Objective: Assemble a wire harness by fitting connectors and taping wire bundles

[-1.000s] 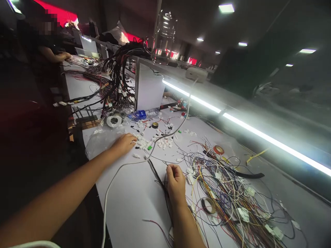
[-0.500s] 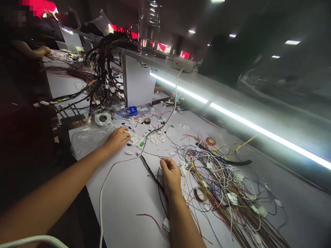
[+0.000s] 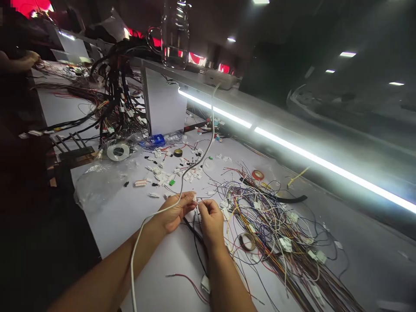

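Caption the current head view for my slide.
Left hand pinches a small white plastic connector near the right hand, beside tangled thin multicoloured wires.

No legible text, the blue bottle label (image 3: 158, 140) too small and blurred

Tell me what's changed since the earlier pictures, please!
The left hand moved away from the white connectors, rightward and closer, and now holds a small white piece beside the right hand. The right hand still seems to pinch a wire. The bottle and red tape stayed put; the view just turned right.
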### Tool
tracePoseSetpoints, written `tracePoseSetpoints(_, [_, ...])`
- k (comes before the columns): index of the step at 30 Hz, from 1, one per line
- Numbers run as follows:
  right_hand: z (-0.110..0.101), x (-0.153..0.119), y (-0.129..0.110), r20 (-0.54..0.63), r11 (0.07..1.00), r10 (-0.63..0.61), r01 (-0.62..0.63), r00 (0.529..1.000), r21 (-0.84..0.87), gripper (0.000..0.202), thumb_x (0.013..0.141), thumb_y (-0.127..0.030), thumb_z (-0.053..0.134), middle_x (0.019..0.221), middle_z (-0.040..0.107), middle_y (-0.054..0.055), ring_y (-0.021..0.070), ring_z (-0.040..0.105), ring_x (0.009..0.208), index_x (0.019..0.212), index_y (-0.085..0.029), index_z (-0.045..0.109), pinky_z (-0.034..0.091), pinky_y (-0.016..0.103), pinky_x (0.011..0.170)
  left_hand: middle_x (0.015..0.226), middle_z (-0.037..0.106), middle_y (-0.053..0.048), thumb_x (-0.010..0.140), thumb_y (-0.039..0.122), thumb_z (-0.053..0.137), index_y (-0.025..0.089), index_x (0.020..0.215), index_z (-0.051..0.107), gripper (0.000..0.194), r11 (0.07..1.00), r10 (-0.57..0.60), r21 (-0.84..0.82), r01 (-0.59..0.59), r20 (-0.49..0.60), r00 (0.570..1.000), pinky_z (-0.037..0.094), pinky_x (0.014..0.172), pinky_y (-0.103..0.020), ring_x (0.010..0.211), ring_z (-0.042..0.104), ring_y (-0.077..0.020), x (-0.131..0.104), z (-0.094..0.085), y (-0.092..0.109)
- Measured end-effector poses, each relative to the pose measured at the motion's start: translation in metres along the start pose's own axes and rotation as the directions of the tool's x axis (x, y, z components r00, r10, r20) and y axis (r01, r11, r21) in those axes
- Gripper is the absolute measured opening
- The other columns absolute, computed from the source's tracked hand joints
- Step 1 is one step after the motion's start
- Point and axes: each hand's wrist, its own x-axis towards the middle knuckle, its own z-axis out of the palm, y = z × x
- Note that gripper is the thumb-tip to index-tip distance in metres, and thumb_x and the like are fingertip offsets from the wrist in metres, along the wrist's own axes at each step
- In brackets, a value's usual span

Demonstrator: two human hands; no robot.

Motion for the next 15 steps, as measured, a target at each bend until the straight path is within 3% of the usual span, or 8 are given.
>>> tracePoseSetpoints(6, [0.004, -0.001, -0.006, -0.012, 0.995, 0.022, -0.023, 1.000, -0.093, 0.020, 0.079, -0.038, 0.061, 0.060, 0.051, -0.004, 0.0114, 0.040, 0.054, 0.082, -0.018, 0.065, 0.035, 0.023, 0.053, 0.081, 0.063, -0.003, 0.080, 0.006, 0.067, 0.014, 0.094, 0.065, 0.017, 0.975, -0.117, -0.185, 0.120, 0.027, 0.993, 0.055, 0.069, -0.016, 0.070, 0.063, -0.0075, 0.004, -0.011, 0.000])
tracePoseSetpoints(9, [0.004, -0.002, -0.006, 0.013, 0.996, 0.006, -0.005, 1.000, -0.093, 0.022, 0.081, -0.039, 0.060, 0.062, 0.053, -0.003, 0.0117, 0.041, 0.055, 0.086, -0.018, 0.065, 0.035, 0.024, 0.053, 0.083, 0.064, -0.004, 0.082, 0.006, 0.065, 0.014, 0.099, 0.065, 0.019, 0.972, -0.145, -0.181, 0.152, 0.050, 0.988, 0.055, 0.072, -0.020, 0.075, 0.064, -0.0098, 0.004, -0.014, 0.005])
tracePoseSetpoints(15, [0.000, 0.000, -0.001, -0.007, 0.995, -0.041, 0.040, 0.999, -0.087, 0.023, 0.085, -0.041, 0.054, 0.060, 0.045, -0.005, 0.0105, 0.037, 0.053, 0.082, -0.018, 0.057, 0.033, 0.023, 0.051, 0.081, 0.059, 0.001, 0.079, 0.014, 0.070, 0.018, 0.113, 0.065, 0.034, 1.000, 0.006, 0.004, -0.007, 0.134, 0.991, 0.045, 0.062, -0.016, 0.069, 0.054, -0.0065, 0.006, -0.017, 0.009])
